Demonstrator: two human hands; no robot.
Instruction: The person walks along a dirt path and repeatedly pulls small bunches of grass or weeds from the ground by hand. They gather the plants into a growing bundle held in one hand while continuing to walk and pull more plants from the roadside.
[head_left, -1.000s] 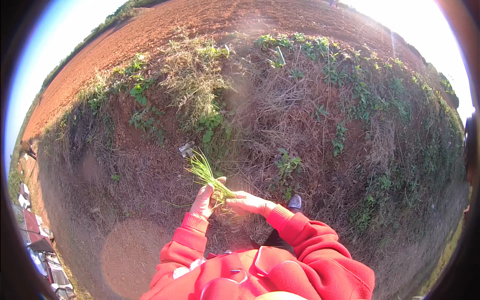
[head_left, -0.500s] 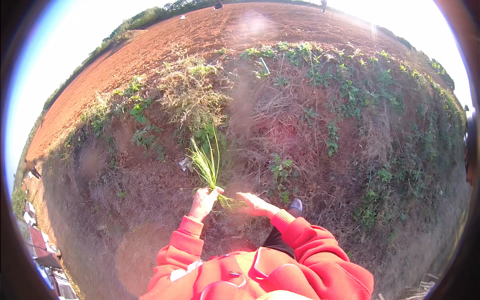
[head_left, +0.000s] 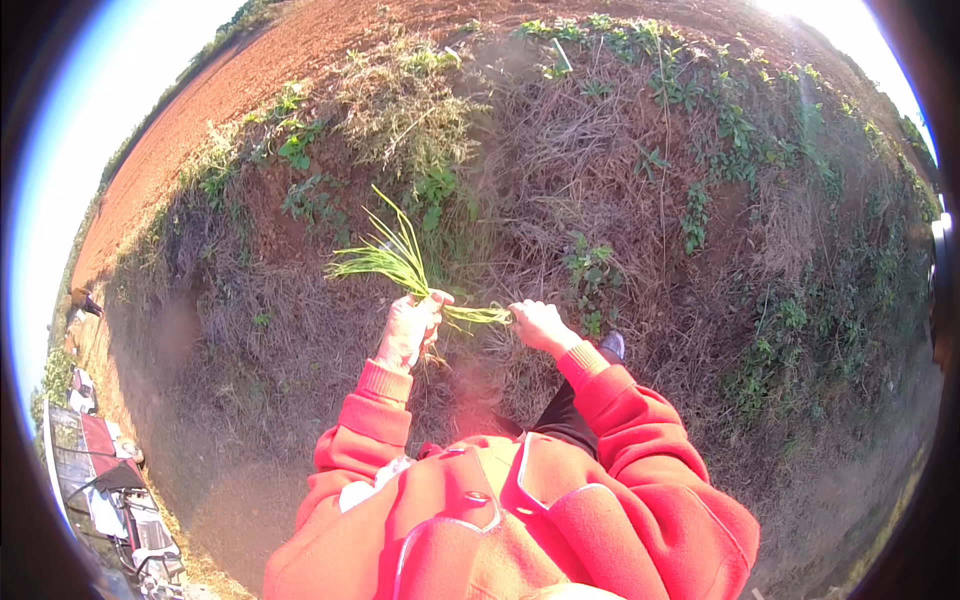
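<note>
My left hand is closed around the middle of a bunch of long green grass-like stalks. Their leafy tips fan out up and to the left of the fist. Thin pale ends stick out on the other side, toward my right hand. The fingers of that hand are pinched on these ends, which are drawn out straight between the two hands. Both arms wear red knitted cuffs and red sleeves. Whether the plants are grass or a leafy crop, I cannot tell.
A steep bank of dry grass rises before me, with green weeds along its top. Beyond lies a red soil field. My shoe rests at the bank's foot. A vehicle-like object stands at far lower left, near a person.
My right hand has gone from open with fingers stretched to pinching the pale ends and pulling them right. The bunch has tilted left. The view has tipped downward.
</note>
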